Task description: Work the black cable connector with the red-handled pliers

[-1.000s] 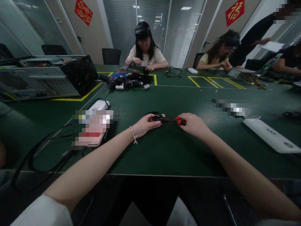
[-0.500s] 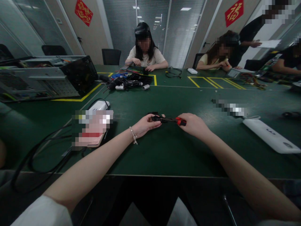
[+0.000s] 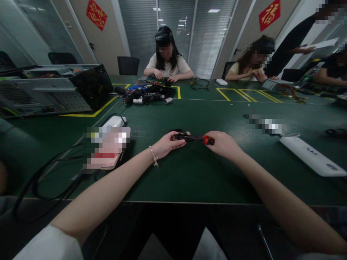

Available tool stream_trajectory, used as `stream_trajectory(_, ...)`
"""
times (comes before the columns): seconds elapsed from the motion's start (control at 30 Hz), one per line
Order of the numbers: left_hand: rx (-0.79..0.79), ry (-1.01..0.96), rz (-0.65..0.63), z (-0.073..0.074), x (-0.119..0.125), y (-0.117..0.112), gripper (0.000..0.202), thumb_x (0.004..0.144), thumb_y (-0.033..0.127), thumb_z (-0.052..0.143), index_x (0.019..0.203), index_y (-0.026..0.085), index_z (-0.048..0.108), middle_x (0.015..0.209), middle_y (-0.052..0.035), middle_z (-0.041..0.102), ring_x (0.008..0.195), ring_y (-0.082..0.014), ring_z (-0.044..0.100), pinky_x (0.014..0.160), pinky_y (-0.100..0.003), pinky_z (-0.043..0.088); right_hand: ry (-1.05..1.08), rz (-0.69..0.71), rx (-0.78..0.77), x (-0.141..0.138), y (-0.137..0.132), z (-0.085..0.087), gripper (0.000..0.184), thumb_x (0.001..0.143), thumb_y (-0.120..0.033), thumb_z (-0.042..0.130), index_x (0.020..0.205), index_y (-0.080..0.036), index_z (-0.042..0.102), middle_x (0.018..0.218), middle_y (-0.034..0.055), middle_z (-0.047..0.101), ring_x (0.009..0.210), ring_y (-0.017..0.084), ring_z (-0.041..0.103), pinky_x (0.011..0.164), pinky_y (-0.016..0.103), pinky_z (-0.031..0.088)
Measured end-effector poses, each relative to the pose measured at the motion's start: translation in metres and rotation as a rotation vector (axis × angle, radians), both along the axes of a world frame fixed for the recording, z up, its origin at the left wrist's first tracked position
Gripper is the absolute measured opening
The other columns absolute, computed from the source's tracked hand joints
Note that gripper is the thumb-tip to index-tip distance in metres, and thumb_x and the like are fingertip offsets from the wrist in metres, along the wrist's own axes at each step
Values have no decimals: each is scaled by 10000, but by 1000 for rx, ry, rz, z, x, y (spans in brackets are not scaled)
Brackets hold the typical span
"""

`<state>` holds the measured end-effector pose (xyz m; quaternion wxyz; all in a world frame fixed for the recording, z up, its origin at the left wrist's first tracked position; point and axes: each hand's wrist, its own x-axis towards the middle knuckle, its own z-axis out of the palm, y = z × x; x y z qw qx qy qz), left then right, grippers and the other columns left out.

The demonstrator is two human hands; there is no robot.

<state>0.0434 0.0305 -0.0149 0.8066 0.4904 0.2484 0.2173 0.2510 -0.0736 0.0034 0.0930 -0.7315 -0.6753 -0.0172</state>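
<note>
Above the green table (image 3: 189,180), my left hand (image 3: 169,143) pinches a small black part (image 3: 179,137) whose kind I cannot make out. My right hand (image 3: 224,142) is closed around the red-and-black handle of a tool (image 3: 208,139). From that handle a thin dark length reaches left to the black part, so the two hands face each other with a short gap between. Whether this length is a shaft or jaws cannot be told. Another black piece (image 3: 176,130) shows just behind my left fingertips, partly hidden.
At left lie a pink phone-like object (image 3: 108,159), a white power bank (image 3: 115,122) and looping black cables (image 3: 35,187). An open computer case (image 3: 48,94) stands farther back. Cables and a drill (image 3: 128,98) are heaped mid-table. A white bar (image 3: 311,155) lies right. People sit opposite.
My hands and the tool stay almost in place. Opposite, a seated person's hand has shifted slightly; at right, the standing person's arm and white paper have moved right.
</note>
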Motion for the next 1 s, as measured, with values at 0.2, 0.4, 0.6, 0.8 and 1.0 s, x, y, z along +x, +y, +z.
stream_trajectory(0.2, 13, 3, -16, -2, -1, 2, 303, 685, 14, 624, 951, 132, 537, 960, -46, 588, 883, -122, 618, 961, -321, 423, -70, 63, 66, 1, -2, 2, 183, 721, -238, 497, 874, -202, 590, 843, 35, 611, 784, 177, 533, 618, 284, 419)
stream_trajectory(0.4, 17, -4, -5, -4, -1, 3, 300, 674, 7, 631, 933, 131, 544, 962, -48, 595, 883, -122, 616, 967, -337, 414, 10, 4, -12, 0, -1, 0, 178, 730, -275, 494, 865, -213, 592, 849, 27, 610, 731, 155, 539, 578, 264, 419)
stream_trajectory(0.6, 4, 3, -14, -1, -2, 2, 315, 675, 26, 639, 955, 129, 536, 968, -50, 578, 885, -137, 617, 963, -339, 417, -101, 58, 80, 2, -2, 0, 192, 723, -244, 486, 884, -207, 582, 850, 32, 607, 782, 175, 528, 604, 279, 412)
stream_trajectory(0.8, -9, 2, 18, 3, 0, -2, 304, 673, -11, 619, 934, 128, 549, 935, -43, 602, 849, -114, 615, 962, -339, 412, -134, 53, 84, 2, -2, -2, 197, 723, -260, 482, 883, -211, 586, 847, 33, 610, 767, 174, 530, 598, 280, 409)
stream_trajectory(1.0, 3, -14, 4, 1, -1, -1, 299, 682, 4, 618, 941, 135, 545, 950, -47, 598, 866, -121, 614, 958, -345, 420, -119, 42, 76, 0, -2, 1, 194, 723, -258, 479, 875, -213, 589, 850, 35, 612, 761, 171, 532, 584, 276, 407)
